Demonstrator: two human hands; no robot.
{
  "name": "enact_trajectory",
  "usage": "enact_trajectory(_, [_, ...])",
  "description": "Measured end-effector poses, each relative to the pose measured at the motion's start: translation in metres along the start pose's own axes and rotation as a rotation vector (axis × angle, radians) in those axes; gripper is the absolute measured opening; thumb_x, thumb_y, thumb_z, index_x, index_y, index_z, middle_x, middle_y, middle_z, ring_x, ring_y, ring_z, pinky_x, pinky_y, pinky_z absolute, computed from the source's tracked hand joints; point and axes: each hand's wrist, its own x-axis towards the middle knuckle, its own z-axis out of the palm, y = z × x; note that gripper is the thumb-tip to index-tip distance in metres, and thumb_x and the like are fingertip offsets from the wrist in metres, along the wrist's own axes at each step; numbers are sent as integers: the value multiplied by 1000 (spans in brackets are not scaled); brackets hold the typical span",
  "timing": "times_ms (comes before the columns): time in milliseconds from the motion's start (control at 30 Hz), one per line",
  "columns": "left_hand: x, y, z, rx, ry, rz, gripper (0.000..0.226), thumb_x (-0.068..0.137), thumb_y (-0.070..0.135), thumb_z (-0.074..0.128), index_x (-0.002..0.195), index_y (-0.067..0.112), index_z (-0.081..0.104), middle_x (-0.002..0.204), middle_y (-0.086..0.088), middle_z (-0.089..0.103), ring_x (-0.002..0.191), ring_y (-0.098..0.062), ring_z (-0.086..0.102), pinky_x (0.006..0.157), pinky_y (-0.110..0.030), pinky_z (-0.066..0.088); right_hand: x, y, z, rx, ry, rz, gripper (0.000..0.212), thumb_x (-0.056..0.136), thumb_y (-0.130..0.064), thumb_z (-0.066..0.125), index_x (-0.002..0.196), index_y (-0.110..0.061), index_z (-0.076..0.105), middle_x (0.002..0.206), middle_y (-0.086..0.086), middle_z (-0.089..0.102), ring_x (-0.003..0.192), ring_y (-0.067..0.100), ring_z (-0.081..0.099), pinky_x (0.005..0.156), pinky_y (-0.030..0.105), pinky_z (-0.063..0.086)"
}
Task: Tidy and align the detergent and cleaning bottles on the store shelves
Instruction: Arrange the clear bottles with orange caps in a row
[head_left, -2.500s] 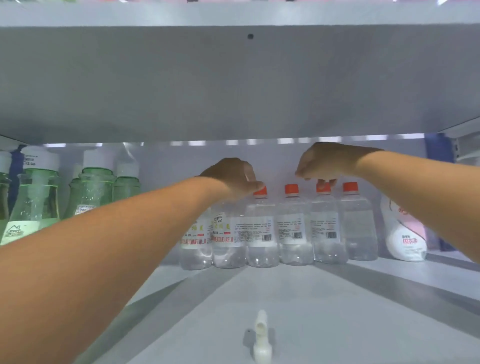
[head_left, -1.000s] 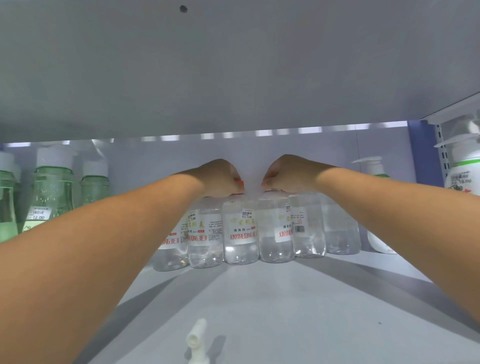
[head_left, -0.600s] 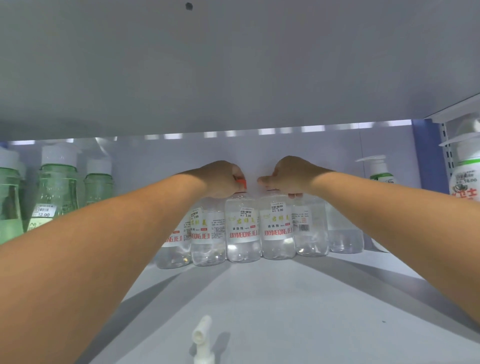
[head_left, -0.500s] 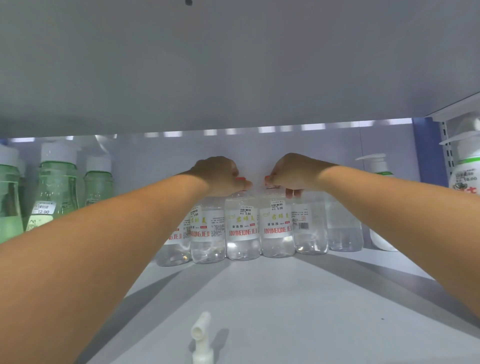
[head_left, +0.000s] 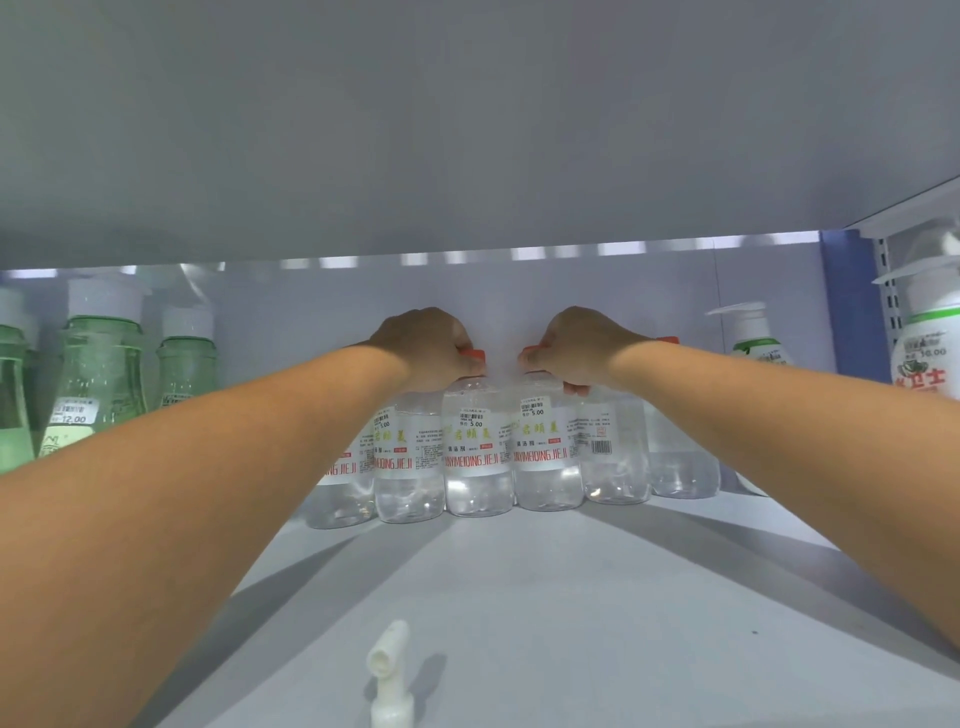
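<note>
Grey shelf (head_left: 571, 597), clear bottles (head_left: 475, 457) along the back; left hand (head_left: 426, 345) and right hand (head_left: 576, 343) each pinching a red cap (head_left: 474, 356).

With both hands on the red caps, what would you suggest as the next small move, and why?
Probably twist the bottle to the right of the right hand so its front faces out: that bottle shows its barcode side, while its left neighbours show front labels.

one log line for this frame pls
phase: aligning clear bottle row | left hand: grips red cap of clear bottle | right hand: grips cap of next clear bottle | green bottles: untouched
</note>
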Motion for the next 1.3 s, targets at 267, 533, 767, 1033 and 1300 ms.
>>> enact_trajectory(267, [-31,-22,-44,-107,59,-36,47,96,56,57,136,32,58,137,9,62,119,-19,59,102,-32,44,-13,-16,-8,-112,194,-153,36,99,-47,57,115,-17,68,113,2,65,96,19,60,82,31,45])
enact_trajectory(533, [-82,-104,-28,-225,-24,-404,63,83,63,71,134,30,54,119,5,67,98,-17,67,77,-32,59,10,-116,17,-203,-63,-258,55,98,-61,53,105,-9,69,103,2,67,98,25,63,79,29,45])
enact_trajectory(767, [-86,-102,-22,-531,-48,-438,65,92,38,75,147,20,45,103,-6,71,82,-24,75,68,-40,66,31,-127,46,-189,-62,-204,31,95,-36,68,95,-5,71,90,8,70,88,28,67,70,30,51])
enact_trajectory(1033, [-91,-90,-31,-222,35,-373,75,89,56,69,152,27,38,141,0,56,105,-19,61,82,-33,54,6,-105,-2,-52,-29,-275,43,98,-51,60,131,-24,65,115,-13,60,100,13,61,84,22,44])
enact_trajectory(1300, [-46,46,-50,-295,33,85,27,94,55,63,113,36,67,112,15,65,98,-9,61,82,-27,46,-36,35,-102,-475,11,16,27,96,-31,56,69,-29,58,86,-8,64,82,20,60,72,27,41])
